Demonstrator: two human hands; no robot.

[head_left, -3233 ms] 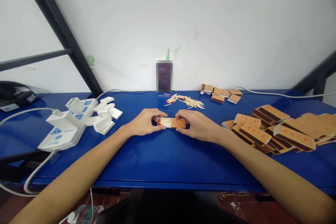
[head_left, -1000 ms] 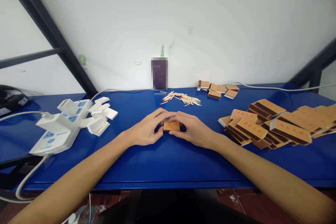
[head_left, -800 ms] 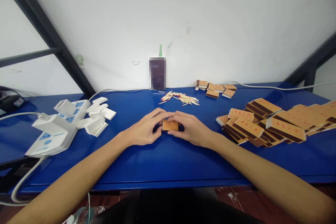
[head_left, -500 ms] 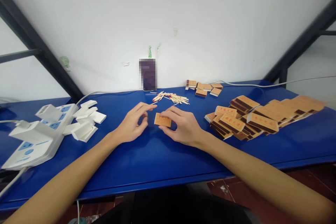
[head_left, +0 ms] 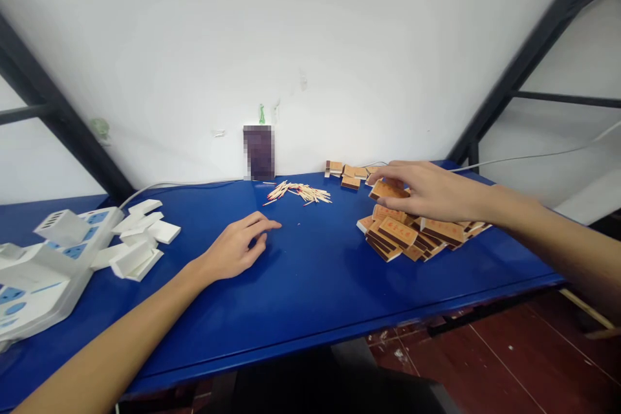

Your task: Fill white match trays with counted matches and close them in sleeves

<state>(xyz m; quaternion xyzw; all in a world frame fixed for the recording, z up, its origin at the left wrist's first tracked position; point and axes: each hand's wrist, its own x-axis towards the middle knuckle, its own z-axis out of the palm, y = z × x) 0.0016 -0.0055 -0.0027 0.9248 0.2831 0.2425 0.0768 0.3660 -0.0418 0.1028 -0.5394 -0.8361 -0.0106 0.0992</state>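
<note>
My right hand (head_left: 427, 193) grips a matchbox (head_left: 388, 191) between thumb and fingers, just above a heap of matchboxes (head_left: 398, 233). These boxes are tan with reddish print and dark striking strips, and my hand and forearm hide part of the heap. My left hand (head_left: 242, 244) is on or just above the blue table (head_left: 291, 297), fingers loosely extended and holding nothing. Beyond it lies a loose pile of matches (head_left: 301, 193) with red heads.
White cardboard trays (head_left: 143, 239) are heaped at left beside a white power strip (head_left: 58, 272) with plugs in it. A few more matchboxes (head_left: 350, 182) lie at the back near the wall. A pixelated dark rectangle (head_left: 259, 152) stands against the wall. Black metal bars (head_left: 68, 116) slant at both sides.
My right hand has carried the matchbox from in front of my left hand over to the heap at right. The view has turned right. My left hand stays about where it was, empty.
</note>
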